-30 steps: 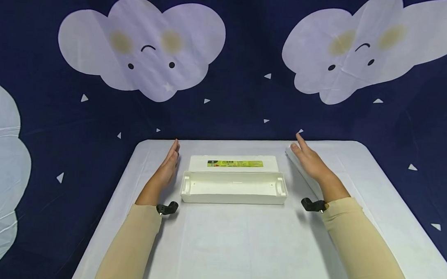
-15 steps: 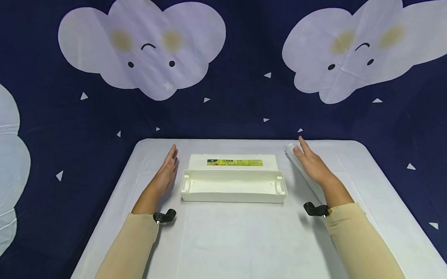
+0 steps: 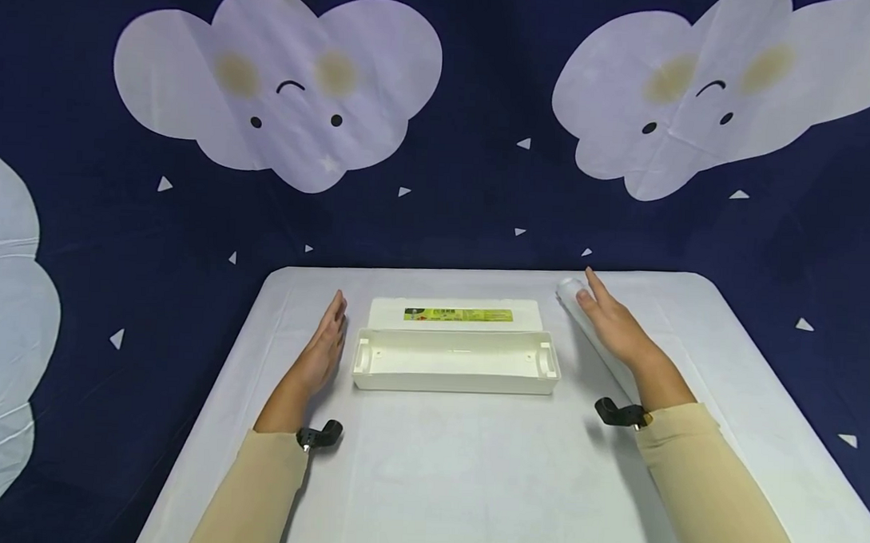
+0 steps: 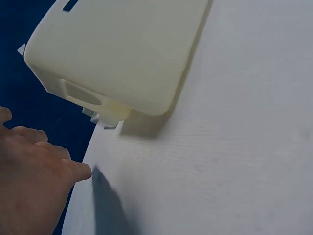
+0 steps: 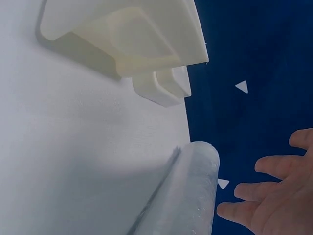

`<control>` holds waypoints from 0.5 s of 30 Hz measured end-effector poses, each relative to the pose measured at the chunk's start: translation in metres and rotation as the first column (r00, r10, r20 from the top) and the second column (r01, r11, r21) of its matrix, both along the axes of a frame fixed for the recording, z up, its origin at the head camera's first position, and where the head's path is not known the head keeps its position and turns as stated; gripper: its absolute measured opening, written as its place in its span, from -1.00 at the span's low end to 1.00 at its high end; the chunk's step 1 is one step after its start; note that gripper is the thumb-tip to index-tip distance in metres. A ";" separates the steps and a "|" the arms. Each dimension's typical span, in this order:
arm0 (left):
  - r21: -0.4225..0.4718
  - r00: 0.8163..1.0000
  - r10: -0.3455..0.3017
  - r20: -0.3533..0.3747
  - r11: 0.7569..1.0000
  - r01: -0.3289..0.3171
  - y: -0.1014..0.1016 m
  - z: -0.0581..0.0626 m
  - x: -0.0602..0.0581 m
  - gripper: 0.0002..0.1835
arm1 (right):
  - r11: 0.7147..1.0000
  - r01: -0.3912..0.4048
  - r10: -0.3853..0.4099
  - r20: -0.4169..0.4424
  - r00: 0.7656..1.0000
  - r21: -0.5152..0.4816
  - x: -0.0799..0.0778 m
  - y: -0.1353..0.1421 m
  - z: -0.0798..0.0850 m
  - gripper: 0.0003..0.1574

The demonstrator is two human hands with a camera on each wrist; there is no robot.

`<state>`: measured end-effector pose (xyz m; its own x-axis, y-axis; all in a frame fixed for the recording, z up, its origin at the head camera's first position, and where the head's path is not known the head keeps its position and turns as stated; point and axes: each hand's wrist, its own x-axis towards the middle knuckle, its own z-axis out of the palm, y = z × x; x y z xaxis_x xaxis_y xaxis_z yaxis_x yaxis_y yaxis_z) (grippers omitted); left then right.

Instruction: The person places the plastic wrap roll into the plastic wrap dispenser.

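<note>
A long white plastic box point(image 3: 456, 384) lies with its hollow trough facing up. Behind it is a white lid-like panel point(image 3: 527, 316) with a yellow-green label point(image 3: 457, 314). My left hand point(image 3: 318, 354) is held to the left of the box, fingers straight, touching nothing. On the right, my right hand point(image 3: 620, 326) hovers above a roll of clear plastic film point(image 3: 596, 341), which lies slanted on the table. The right wrist view shows the fingers point(image 5: 281, 166) spread apart from the roll point(image 5: 188, 191). In the left wrist view the box's end point(image 4: 112, 49) stands beyond the hand point(image 4: 34, 181).
A white cloth-covered table point(image 3: 456, 480) lies under everything. Its far edge meets a dark blue curtain point(image 3: 473, 209) printed with clouds and triangles. A black wrist camera point(image 3: 320, 435) sits on the left wrist, another wrist camera point(image 3: 620, 412) on the right.
Both hands have drawn back a little toward the person, the right one also slightly rightward. More of the roll's far end shows. The box has not moved.
</note>
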<state>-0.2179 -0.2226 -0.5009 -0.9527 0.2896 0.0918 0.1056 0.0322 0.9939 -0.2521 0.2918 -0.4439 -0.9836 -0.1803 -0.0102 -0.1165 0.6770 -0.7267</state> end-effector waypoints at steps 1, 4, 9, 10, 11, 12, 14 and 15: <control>0.001 1.000 -0.001 0.000 1.000 0.001 0.001 0.000 0.001 -0.31 | 1.000 0.001 -0.001 -0.004 1.000 0.000 0.001 0.001 0.000 -0.03; 0.000 1.000 -0.013 -0.012 1.000 0.013 0.003 0.000 0.005 -0.29 | 1.000 0.007 -0.007 -0.005 1.000 0.000 0.004 0.004 0.000 -0.03; 0.008 0.998 -0.037 -0.056 0.999 0.038 0.004 -0.003 0.011 -0.24 | 1.000 0.014 -0.014 0.010 1.000 0.013 0.008 0.008 -0.001 -0.01; 0.006 0.997 -0.041 -0.061 0.999 0.042 0.004 -0.003 0.013 -0.24 | 1.000 0.015 -0.015 0.009 1.000 0.014 0.009 0.010 -0.001 -0.02; 0.003 0.997 -0.042 -0.063 0.999 0.043 0.005 -0.003 0.014 -0.23 | 1.000 0.016 -0.016 0.008 1.000 0.013 0.010 0.011 -0.001 -0.02; 0.003 0.997 -0.043 -0.065 0.999 0.043 0.005 -0.004 0.015 -0.22 | 1.000 0.016 -0.016 0.006 1.000 0.010 0.012 0.012 -0.001 -0.03; -0.001 0.997 -0.042 -0.062 0.999 0.042 0.007 -0.004 0.018 -0.19 | 1.000 0.016 -0.016 0.005 1.000 0.003 0.014 0.015 -0.002 -0.05; -0.004 0.997 -0.042 -0.064 0.999 0.042 0.007 -0.004 0.019 -0.19 | 1.000 0.015 -0.015 0.003 1.000 0.003 0.015 0.016 -0.002 -0.06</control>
